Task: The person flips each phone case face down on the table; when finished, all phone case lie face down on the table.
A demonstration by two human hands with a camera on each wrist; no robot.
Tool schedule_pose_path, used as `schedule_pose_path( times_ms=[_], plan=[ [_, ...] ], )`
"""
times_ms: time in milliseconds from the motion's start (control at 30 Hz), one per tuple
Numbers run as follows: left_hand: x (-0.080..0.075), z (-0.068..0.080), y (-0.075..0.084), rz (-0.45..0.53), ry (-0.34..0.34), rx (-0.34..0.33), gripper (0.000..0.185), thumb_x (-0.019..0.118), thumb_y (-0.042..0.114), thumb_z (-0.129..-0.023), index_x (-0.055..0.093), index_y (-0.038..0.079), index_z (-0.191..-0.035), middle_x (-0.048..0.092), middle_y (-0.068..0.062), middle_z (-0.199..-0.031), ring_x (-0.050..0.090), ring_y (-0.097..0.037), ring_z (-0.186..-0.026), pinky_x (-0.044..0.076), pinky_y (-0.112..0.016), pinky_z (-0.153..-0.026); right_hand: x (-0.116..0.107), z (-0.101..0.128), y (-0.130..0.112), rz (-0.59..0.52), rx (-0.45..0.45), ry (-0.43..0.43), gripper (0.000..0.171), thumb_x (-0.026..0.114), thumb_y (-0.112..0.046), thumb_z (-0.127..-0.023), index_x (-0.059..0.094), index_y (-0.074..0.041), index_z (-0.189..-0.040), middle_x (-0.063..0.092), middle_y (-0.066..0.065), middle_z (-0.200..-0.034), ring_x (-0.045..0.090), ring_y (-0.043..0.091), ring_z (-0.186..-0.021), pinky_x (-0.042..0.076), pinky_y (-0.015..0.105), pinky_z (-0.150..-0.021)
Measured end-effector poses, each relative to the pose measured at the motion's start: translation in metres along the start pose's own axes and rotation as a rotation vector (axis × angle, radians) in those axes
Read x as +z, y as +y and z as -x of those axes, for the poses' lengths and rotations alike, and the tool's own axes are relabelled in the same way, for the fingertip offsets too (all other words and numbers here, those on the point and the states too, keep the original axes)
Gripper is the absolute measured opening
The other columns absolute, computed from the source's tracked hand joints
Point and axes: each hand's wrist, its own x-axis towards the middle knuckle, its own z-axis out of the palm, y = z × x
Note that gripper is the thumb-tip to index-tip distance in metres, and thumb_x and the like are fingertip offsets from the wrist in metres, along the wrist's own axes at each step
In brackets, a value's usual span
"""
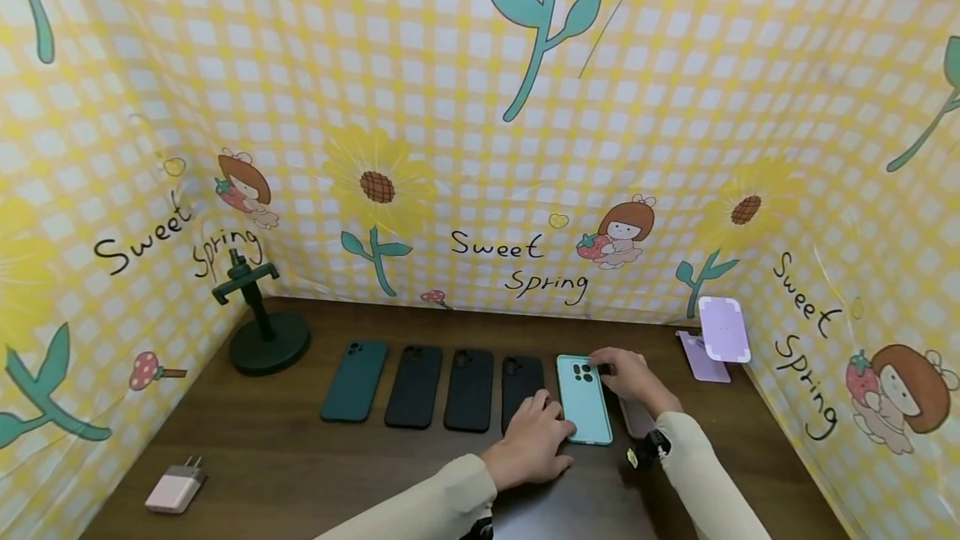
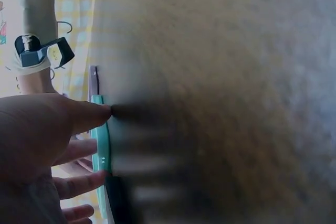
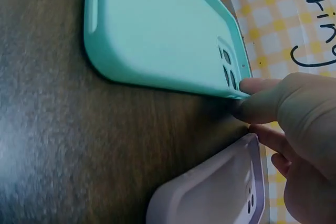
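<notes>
Lying flat on the table (image 1: 300, 473), mint phone case (image 1: 584, 400) — left hand (image 1: 531, 440) fingers spread at its bottom edge, right hand (image 1: 630, 375) pinching its top.

"Sweet Spring" handwritten in black, repeated on yellow checked backdrop (image 1: 480, 107) behind and beside worktop.

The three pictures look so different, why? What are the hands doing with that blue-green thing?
All three show one moment. The big picture comes from a camera on a person's head, looking down at a brown table. The other two come from small cameras strapped to each wrist, so they sit very close and look blurry. Both hands touch a mint phone case: the left hand at its near end, the right hand at the end with the camera holes. Beside it lie three black cases and a dark green case. There is also a phone stand, a pink charger and a lilac case.
</notes>
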Motion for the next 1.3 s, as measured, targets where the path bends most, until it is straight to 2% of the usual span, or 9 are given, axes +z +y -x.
schedule_pose_path(
  times_ms=[267,433,600,900,1000,1133,1300],
  plan=[
    [0.001,-0.007,0.007,-0.043,0.060,-0.023,0.016,0.064,0.048,-0.086,0.066,0.034,-0.093,0.057,0.005,-0.096,0.042,-0.017,-0.102,0.037,-0.031,-0.085,0.003,-0.001,0.001,0.128,-0.093,-0.004,0.026,0.064,-0.005,-0.086,0.073,-0.017,-0.106,0.064,0.005,-0.125,0.058,0.032,-0.114,0.035,0.053,-0.087],
    [0.005,-0.011,0.010,-0.087,0.057,-0.022,0.017,0.062,0.050,-0.087,0.061,0.034,-0.083,0.057,0.004,-0.093,0.042,-0.017,-0.100,0.037,-0.031,-0.085,0.004,0.005,0.002,0.125,-0.082,-0.002,0.024,0.065,-0.006,-0.086,0.073,-0.018,-0.106,0.064,0.005,-0.124,0.061,0.030,-0.109,0.035,0.052,-0.088],
    [0.005,-0.010,0.010,-0.127,0.088,-0.044,0.020,0.063,0.048,-0.087,0.058,0.033,-0.076,0.057,0.005,-0.088,0.042,-0.017,-0.096,0.036,-0.030,-0.082,0.003,0.005,0.000,0.102,-0.138,0.041,0.024,0.065,-0.005,-0.085,0.073,-0.015,-0.106,0.065,0.007,-0.122,0.061,0.032,-0.110,0.035,0.055,-0.087],
    [0.003,-0.006,0.009,-0.055,0.100,-0.036,0.016,0.061,0.043,-0.090,0.057,0.034,-0.078,0.057,0.006,-0.088,0.044,-0.017,-0.099,0.038,-0.031,-0.084,0.001,0.006,-0.002,-0.037,-0.132,0.056,0.027,0.058,0.000,-0.088,0.072,-0.013,-0.105,0.064,0.007,-0.120,0.059,0.032,-0.112,0.026,0.064,-0.101],
    [0.003,-0.004,0.008,-0.028,0.140,-0.030,0.013,0.059,0.042,-0.092,0.059,0.034,-0.082,0.059,0.007,-0.088,0.046,-0.016,-0.101,0.039,-0.030,-0.085,-0.002,0.005,-0.002,-0.136,-0.147,0.074,0.031,0.053,0.006,-0.086,0.071,-0.010,-0.106,0.065,0.008,-0.118,0.060,0.032,-0.110,0.035,0.059,-0.100],
    [0.002,-0.001,0.006,0.013,0.215,-0.016,0.013,0.059,0.040,-0.092,0.059,0.032,-0.082,0.059,0.006,-0.089,0.048,-0.015,-0.101,0.040,-0.031,-0.084,-0.007,0.004,-0.002,-0.266,-0.174,0.092,0.033,0.051,0.011,-0.086,0.068,-0.005,-0.110,0.064,0.013,-0.117,0.061,0.033,-0.108,0.050,0.051,-0.087],
    [0.004,0.004,0.001,0.082,0.293,0.020,0.013,0.059,0.037,-0.093,0.057,0.031,-0.082,0.060,0.008,-0.091,0.049,-0.014,-0.101,0.042,-0.031,-0.083,-0.010,0.005,-0.003,-0.319,-0.181,0.120,0.031,0.057,0.008,-0.089,0.064,-0.002,-0.118,0.063,0.017,-0.118,0.062,0.034,-0.107,0.050,0.050,-0.087]
  ],
)
